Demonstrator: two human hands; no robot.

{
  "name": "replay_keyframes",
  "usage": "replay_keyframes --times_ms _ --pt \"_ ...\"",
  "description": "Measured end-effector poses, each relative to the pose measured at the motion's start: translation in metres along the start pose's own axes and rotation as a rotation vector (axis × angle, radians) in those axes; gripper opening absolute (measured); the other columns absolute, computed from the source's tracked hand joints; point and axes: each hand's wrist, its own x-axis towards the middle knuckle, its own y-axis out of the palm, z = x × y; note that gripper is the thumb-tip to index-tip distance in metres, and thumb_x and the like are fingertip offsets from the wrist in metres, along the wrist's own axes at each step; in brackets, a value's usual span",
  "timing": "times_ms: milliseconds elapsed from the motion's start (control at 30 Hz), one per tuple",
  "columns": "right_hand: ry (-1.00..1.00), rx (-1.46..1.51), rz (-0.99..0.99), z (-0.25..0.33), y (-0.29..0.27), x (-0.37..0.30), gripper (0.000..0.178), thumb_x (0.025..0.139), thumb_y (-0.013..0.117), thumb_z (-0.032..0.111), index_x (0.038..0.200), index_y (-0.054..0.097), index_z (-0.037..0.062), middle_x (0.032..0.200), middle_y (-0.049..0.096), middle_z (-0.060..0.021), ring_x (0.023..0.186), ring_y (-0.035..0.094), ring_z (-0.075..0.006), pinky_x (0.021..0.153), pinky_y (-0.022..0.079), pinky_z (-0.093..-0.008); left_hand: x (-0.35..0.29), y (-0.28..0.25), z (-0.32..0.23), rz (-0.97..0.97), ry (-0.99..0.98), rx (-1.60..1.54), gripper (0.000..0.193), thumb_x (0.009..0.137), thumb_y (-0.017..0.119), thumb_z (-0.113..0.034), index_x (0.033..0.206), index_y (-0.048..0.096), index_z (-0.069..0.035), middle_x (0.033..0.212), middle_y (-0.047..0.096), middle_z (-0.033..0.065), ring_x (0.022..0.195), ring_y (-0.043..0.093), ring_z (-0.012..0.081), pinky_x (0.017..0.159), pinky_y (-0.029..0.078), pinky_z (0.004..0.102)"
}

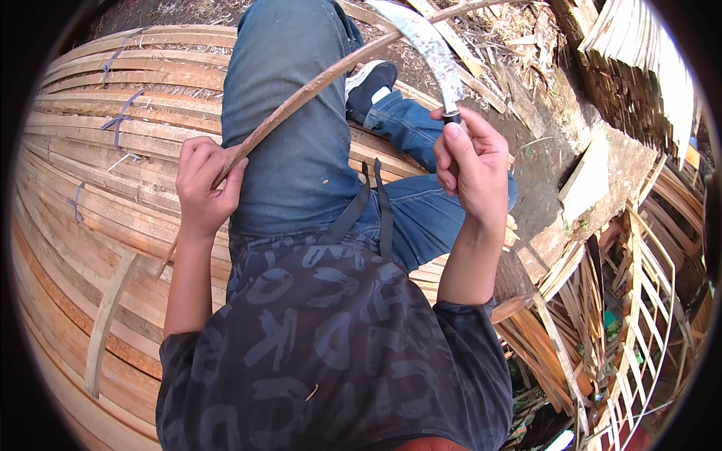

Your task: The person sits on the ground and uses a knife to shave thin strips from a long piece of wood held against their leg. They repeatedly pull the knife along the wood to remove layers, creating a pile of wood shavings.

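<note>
One stick (pixel 310 89) and one curved blade (pixel 432 54) over stacked slats (pixel 143 188)

Surface: long, pale-brown wooden slats, lying side by side in rows on the left, some bound with blue ties (pixel 119 120). Legs in blue jeans (pixel 289 113) rest over them. Beyond and right: bare dirt ground (pixel 543 192) with scattered offcuts; strong light upper right.

Left hand (pixel 204 182): fingers clenched round the stick near its lower end; stick runs up and right across the thigh. Right hand (pixel 479 154): fingers wrapped round the blade's handle at the black collar, blade pointing up and left. Stick and blade overlap near the top.

Around: bent strip (pixel 109 323) lying across the slats, lower left; dark shoe (pixel 374 89) with white edge between stick and blade; pile of thin boards (pixel 639 64) upper right; open lattice frame (pixel 653 310) lower right, beside loose wood strips. Dark printed shirt (pixel 331 346) blocks the lower middle.

Unclear: handle mostly hidden by the fingers; stick's far end and blade tip cut off at the top edge; can't tell if stick and blade touch. Lower-right clutter hard to separate.
</note>
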Motion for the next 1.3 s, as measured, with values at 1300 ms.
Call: replay_keyframes --times_ms 1300 --pt "-0.133 0.178 -0.173 0.005 -0.014 0.001 0.022 0.097 0.056 0.014 0.11 0.06 -0.0022 0.06 0.049 -0.0011 0.04 0.038 -0.0034 0.035 0.028 -0.0187 -0.003 0.003 -0.006 -0.01 0.0 0.056 0.017 0.072 0.071 0.005 0.087 0.066 0.002 0.075 0.055 0.0089 0.078 0.053 0.0273 0.068 0.044 0.0358"
